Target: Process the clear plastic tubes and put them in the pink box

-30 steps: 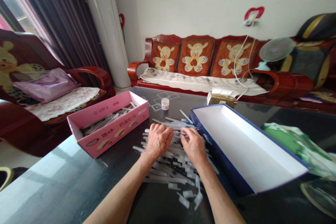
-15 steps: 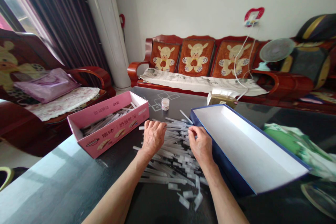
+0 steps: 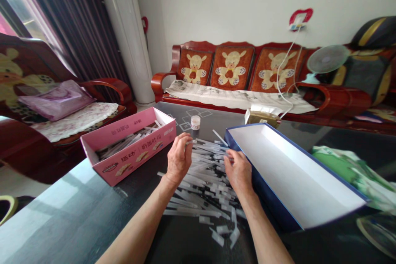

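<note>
Left hand (image 3: 178, 160) and right hand (image 3: 239, 172) are both down over a glossy black tabletop (image 3: 58, 210), bare forearms coming in from the bottom of the view. Left one is raised a bit, with its fingers (image 3: 182, 143) pinched narrow on a thin translucent plastic strip (image 3: 191, 142). Right one is lower, with its fingertips (image 3: 229, 157) drawn in narrow at the far end of the heap, but I can't tell if they've actually got a strip. Under and between the hands sits a big messy heap of translucent plastic strips (image 3: 204, 185), all criss-crossed, with a few short pieces lying toward the near edge of the table. Just right of the heap is a long open box with blue edges and a white inside (image 3: 293, 173), and a green-and-white cloth (image 3: 343, 165) is bunched past it by the right edge. Just left of the heap, a pink printed cardboard box (image 3: 130, 150) holds a load of similar strips. Toward the far edge are a small white jar (image 3: 195, 122) and a tan box (image 3: 262, 119). Beyond the table there's a red wooden sofa (image 3: 163, 84) with teddy-bear cushions (image 3: 231, 68), newspaper (image 3: 238, 101) along its seat and a small white fan (image 3: 328, 58) at its right end. Off left, a purple bag (image 3: 55, 101) lies on a wooden armchair (image 3: 108, 90).
</note>
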Demonstrator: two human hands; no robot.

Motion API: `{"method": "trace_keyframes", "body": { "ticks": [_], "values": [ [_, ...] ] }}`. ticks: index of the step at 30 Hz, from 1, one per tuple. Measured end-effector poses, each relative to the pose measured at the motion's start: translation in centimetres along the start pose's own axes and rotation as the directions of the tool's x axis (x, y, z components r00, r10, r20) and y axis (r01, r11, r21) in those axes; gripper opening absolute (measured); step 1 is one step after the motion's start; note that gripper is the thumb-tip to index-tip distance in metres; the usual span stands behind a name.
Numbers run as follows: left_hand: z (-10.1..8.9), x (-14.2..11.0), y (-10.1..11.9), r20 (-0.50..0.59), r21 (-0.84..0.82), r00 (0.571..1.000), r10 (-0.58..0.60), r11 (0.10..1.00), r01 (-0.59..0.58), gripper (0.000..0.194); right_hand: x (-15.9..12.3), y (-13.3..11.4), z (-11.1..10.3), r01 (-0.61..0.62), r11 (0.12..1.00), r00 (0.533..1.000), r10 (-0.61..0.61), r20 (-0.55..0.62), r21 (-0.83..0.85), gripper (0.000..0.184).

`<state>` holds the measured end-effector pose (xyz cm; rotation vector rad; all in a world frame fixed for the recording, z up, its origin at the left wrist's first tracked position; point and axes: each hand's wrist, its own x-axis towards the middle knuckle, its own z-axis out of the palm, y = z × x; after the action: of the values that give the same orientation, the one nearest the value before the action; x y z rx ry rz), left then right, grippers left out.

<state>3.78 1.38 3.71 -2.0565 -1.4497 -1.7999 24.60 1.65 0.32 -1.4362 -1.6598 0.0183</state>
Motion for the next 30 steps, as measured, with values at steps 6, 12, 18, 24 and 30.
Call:
{"method": "trace_keyframes", "body": {
  "ticks": [6, 12, 18, 24, 30],
  "values": [
    [0.6, 0.7, 1.9, 0.195, -0.709, 0.835, -0.514, 0.514, 0.482, 0.022, 0.6, -1.9, -0.7, -0.006, 0.977, 1.0, 0.008, -0.007, 0.215, 0.025],
    [1.2, 0.8, 2.6, 0.388, -0.81, 0.698, -0.602, 0.139, 0.57, 0.037, 0.4, -3.7, -0.6, -0.396, 0.75, 0.912, 0.251, 0.325, 0.531, 0.043],
    [1.5, -0.6, 2.4, 0.319, -0.408, 0.734, -0.599, 0.613, 0.677, 0.037, 0.3, -2.8, 0.3, -0.528, 0.553, 0.84, 0.452, 0.301, 0.645, 0.046],
    [0.7, -1.5, 3.5, 0.211, 0.228, 0.975, 0.07, 0.966, -0.119, 0.023, 0.2, -2.9, 0.0, -0.554, 0.586, 0.831, 0.432, 0.351, 0.592, 0.041],
    [1.0, -1.3, 3.1, 0.408, 0.352, 0.906, 0.113, 0.896, -0.27, 0.026, 0.2, -3.9, 0.1, -0.552, 0.486, 0.828, 0.416, 0.376, 0.677, 0.042]
  ]
}}
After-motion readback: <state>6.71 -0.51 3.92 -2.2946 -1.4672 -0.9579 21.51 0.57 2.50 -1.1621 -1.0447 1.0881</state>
